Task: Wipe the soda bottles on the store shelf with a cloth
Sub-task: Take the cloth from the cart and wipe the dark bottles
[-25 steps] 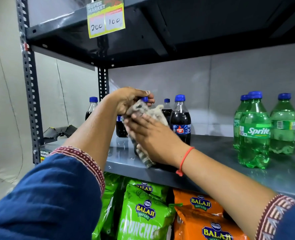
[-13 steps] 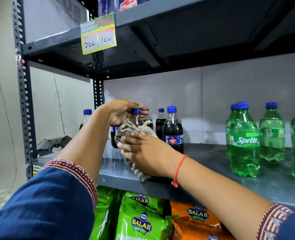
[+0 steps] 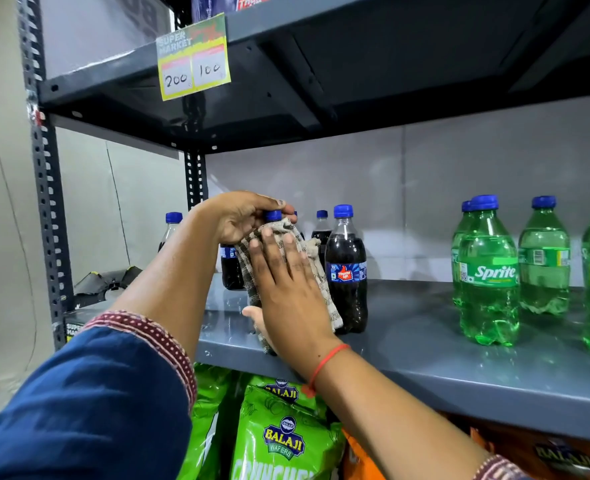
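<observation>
The cola bottle being wiped (image 3: 273, 216) stands near the front edge of the shelf (image 3: 425, 348), toward its left end, and little of it shows beyond its blue cap, since the cloth and both hands cover the body. The left hand (image 3: 241, 216) has its grip closed over the cap and neck, which steadies the bottle from above. The right hand (image 3: 286, 285) lies flat with its fingers (image 3: 269, 244) spread, pressing the checked cloth (image 3: 316, 271) against the bottle's side; the thumb sits low near the base, so the grip here is a loose wrap rather than a pinch. A full plastic bottle like this is likely moderately heavy and firm under pressure, but its smooth wall can slip and its tall, narrow shape tips easily, so the neck hold looks like the sensible anchor while the cloth does the rubbing. The cloth is soft and limp, draping down toward the shelf, and should follow the curve well. Another cola bottle (image 3: 347, 268) stands just beside the cloth on the right and could be knocked. The green bottles (image 3: 489, 275) wait well apart toward the right end.
</observation>
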`<state>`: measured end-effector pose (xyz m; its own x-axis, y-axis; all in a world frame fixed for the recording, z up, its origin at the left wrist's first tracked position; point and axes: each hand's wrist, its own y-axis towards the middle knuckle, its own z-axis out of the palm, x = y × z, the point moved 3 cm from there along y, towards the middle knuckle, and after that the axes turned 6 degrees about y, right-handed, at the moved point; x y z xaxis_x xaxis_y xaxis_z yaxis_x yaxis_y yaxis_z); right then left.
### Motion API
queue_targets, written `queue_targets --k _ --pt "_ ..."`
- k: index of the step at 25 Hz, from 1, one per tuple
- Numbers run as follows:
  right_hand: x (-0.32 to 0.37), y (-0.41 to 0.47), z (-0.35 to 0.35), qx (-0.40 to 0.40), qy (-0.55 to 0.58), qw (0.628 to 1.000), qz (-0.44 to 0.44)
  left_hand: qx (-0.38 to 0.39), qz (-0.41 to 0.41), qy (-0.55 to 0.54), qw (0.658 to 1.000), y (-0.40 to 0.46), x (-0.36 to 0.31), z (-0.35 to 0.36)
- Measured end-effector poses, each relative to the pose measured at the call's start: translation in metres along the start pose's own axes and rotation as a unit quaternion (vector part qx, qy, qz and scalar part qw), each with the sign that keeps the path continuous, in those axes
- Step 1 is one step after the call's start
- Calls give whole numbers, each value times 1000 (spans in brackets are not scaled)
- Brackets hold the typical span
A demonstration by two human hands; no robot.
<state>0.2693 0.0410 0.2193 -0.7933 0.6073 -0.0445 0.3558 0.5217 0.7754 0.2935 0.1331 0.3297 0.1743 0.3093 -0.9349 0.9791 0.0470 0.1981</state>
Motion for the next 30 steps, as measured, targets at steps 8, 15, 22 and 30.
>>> queue_targets --k 8,15,22,30 --pt "5 -15 1 26 69 995 62 0 10 12 1000 5 1 -2" --pt "25 -34 -24 155 -5 986 64 -13 5 -1 1000 5 0 -1" --pt "21 -64 -66 104 9 993 59 -167 107 97 975 -5 -9 1" --pt "-20 -71 -100 -60 -63 991 99 -90 235 137 958 5 -41 77"
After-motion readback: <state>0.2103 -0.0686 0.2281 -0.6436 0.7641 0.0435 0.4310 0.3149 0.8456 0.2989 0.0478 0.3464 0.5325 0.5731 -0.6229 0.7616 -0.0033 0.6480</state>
